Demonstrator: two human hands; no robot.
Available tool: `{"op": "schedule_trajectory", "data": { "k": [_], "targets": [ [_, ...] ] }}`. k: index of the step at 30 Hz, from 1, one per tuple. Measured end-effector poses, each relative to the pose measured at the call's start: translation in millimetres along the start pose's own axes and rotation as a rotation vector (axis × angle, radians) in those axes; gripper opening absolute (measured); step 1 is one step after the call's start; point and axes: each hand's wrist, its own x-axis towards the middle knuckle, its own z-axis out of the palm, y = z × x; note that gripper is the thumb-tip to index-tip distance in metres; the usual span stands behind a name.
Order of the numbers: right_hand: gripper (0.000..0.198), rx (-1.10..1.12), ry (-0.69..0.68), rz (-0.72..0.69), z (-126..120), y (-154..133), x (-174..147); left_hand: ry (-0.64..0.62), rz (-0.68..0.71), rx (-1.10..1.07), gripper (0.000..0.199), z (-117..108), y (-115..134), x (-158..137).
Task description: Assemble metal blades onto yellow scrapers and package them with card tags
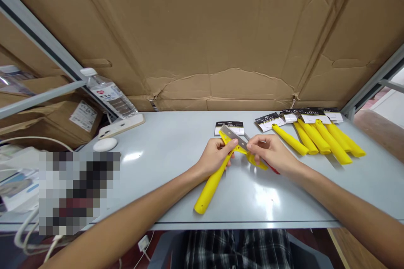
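Observation:
My left hand (214, 155) is wrapped around the neck of a yellow scraper (211, 189), its long handle slanting down towards me. A flat metal blade (230, 134) with small holes lies along the scraper's wide head. The fingertips of my right hand (269, 151) pinch the blade's right end. Beneath that hand shows a thin tool with a red handle (273, 168), mostly hidden; I cannot tell whether the hand holds it too. A small yellow piece (256, 161) sits below the blade, partly covered by my fingers. Just behind is a black-and-white header card (238, 126).
Several yellow scrapers (333, 141) with header cards lie at the back right of the grey table (158, 143). A cardboard sheet (221, 29) rises behind. To the left are a water bottle (110, 94), a phone (122, 126), a white rounded object (105, 144) and cables.

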Motion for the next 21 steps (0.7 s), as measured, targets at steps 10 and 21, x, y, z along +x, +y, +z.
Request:
{"op": "schedule_trajectory", "data": {
  "k": [10,21],
  "targets": [
    [0.045,0.007,-0.074,0.017,-5,0,0,0.008,-0.023,0.013,0.049,2,2,-3],
    [0.052,-0.014,-0.131,-0.045,-2,9,2,-0.005,0.027,-0.01,0.054,1,-1,0]
  ]
}}
